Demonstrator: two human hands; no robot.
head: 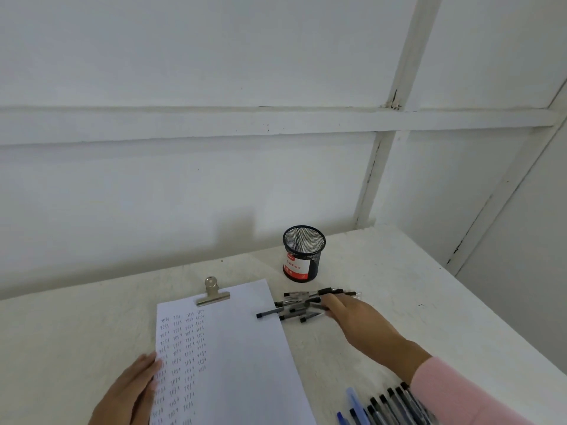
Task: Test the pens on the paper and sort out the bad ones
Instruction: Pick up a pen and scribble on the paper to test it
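Note:
A white sheet of paper [239, 348] with columns of small pen marks lies on the table under a metal clip [212, 292]. My left hand [129, 394] rests flat on the paper's left edge. A pile of several black-capped pens [294, 308] lies just right of the paper's top. My right hand [352, 317] reaches into that pile, its fingertips among the pens; whether it holds one is hidden. A second row of several pens [386, 406], black and blue capped, lies at the bottom right beside my pink sleeve.
A black mesh pen cup [303, 254] with a red and white label stands behind the pile, near the wall. The white table [76, 332] meets white panelled walls at the back and right.

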